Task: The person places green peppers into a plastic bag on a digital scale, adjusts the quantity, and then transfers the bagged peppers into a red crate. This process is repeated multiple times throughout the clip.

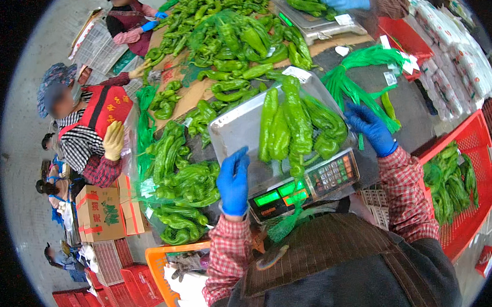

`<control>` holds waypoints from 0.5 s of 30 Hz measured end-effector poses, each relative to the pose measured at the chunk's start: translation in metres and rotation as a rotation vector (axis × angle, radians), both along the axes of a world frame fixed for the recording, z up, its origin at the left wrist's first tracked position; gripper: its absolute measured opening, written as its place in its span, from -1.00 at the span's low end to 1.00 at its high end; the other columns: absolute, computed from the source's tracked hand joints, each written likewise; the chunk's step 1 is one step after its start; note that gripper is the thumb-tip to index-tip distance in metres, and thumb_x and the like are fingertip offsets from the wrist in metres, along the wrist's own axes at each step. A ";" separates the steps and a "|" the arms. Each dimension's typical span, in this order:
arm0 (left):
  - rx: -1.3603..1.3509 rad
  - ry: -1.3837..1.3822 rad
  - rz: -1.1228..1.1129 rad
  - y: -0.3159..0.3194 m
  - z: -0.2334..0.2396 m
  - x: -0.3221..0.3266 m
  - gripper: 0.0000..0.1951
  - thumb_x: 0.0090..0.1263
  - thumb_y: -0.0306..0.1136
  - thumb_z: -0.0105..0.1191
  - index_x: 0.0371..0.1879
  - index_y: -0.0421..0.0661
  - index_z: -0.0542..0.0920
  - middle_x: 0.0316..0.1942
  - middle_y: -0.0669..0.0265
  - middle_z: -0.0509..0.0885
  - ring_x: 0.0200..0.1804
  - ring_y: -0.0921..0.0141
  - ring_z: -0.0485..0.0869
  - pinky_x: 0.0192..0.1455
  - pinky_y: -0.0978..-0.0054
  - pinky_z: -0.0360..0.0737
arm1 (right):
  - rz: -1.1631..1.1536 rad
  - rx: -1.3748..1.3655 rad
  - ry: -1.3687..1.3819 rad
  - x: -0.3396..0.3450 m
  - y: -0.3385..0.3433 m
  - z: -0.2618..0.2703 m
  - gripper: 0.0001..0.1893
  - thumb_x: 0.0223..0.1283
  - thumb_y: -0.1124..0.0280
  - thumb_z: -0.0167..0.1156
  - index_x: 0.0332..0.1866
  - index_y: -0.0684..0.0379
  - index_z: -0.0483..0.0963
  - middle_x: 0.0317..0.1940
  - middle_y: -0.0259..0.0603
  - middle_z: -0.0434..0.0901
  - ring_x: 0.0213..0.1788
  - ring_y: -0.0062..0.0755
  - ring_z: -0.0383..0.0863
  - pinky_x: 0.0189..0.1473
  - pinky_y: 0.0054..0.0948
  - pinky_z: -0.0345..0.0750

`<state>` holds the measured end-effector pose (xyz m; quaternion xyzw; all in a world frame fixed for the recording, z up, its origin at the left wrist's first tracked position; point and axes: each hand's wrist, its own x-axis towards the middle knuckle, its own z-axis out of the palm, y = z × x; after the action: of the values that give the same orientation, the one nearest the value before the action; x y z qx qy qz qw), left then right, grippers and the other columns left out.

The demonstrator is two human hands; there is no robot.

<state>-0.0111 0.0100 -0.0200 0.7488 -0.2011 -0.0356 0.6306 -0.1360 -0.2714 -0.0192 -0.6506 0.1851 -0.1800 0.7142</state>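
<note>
Several long green peppers point(288, 122) rest on the metal pan point(238, 131) of a digital scale, seemingly inside a fine green net. The green mesh tail point(286, 227) trails across the scale's control panel point(302, 188), with its green displays lit, to my apron. At the pan's left edge is my left hand point(234, 183) in a blue glove, holding nothing that I can see. My right hand point(370, 130), also blue-gloved, hovers past the pan's right edge with its fingers apart. Close beside it lies a bundle of green net bags point(350, 75) with white tags.
Netted peppers point(185, 181) lie left of the scale, below a large pepper pile point(223, 38). A red crate point(485, 174) with peppers stands right, an orange crate point(153, 262) lower left. A co-worker's gloved hand point(344, 0) is at a second scale point(327, 28); another person point(97, 111) stands left.
</note>
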 end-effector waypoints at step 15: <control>-0.670 0.643 -0.457 -0.031 0.038 0.002 -0.43 0.13 -0.51 0.00 0.15 -0.17 0.14 0.04 0.26 0.34 0.05 0.43 0.35 0.09 0.49 0.29 | 0.309 0.451 -0.440 0.022 0.031 0.000 -0.25 -0.13 0.31 0.20 0.20 0.27 0.02 0.13 -0.14 0.17 0.14 -0.35 0.21 0.16 -0.43 0.16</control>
<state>-0.0091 -0.0215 0.0184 0.3940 -0.1561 -0.3345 0.8417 -0.1142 -0.2402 -0.0187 -0.4425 -0.0389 -0.1601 0.8815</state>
